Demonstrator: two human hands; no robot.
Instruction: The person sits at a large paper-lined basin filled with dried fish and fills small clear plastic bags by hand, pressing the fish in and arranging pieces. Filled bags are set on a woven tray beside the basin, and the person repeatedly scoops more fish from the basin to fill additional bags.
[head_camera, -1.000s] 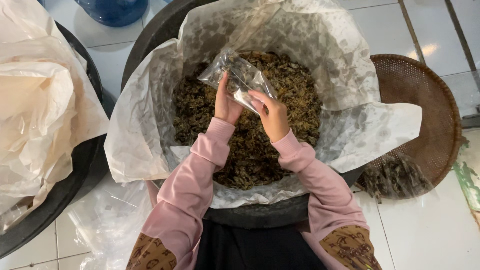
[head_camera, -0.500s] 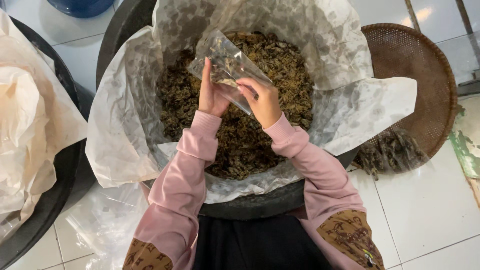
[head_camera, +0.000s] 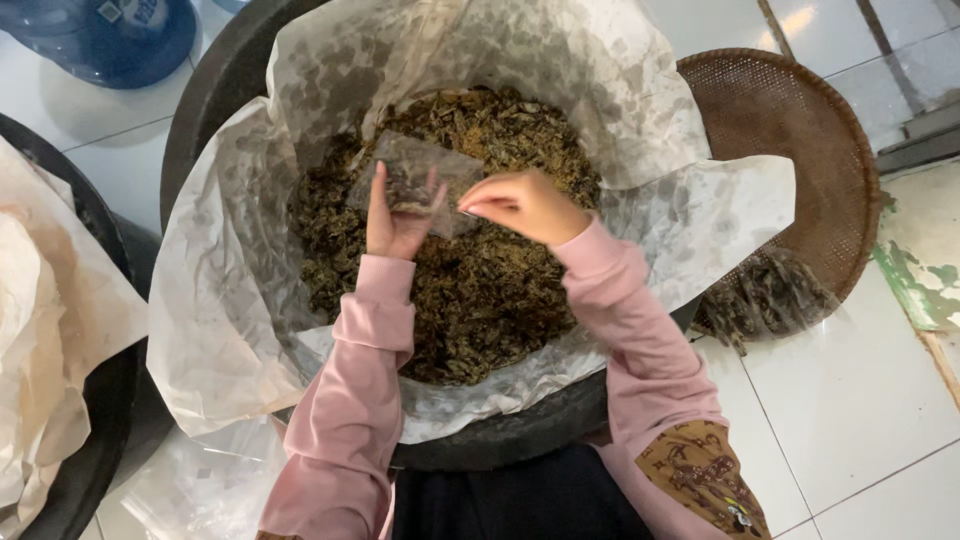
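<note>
A small clear plastic bag (head_camera: 415, 180) holding some dark dried leaves is held up between both hands over a large tub. My left hand (head_camera: 398, 220) supports the bag from below, fingers up against its back. My right hand (head_camera: 522, 205) pinches the bag's right edge with thumb and fingers. Beneath them lies a heap of dark dried leaves (head_camera: 470, 290) in a black tub (head_camera: 215, 95) lined with a white plastic sheet (head_camera: 220, 300). Both arms wear pink sleeves.
A round brown woven tray (head_camera: 790, 150) leans at the right with several filled clear packets (head_camera: 765, 295) on its lower edge. Another black tub with crumpled white liner (head_camera: 50, 330) stands at the left. A blue water jug (head_camera: 110, 35) sits top left on white floor tiles.
The bag has dropped lower and turned flatter between the hands. My right hand moved from under the bag to its right edge. The view shifted slightly right.
</note>
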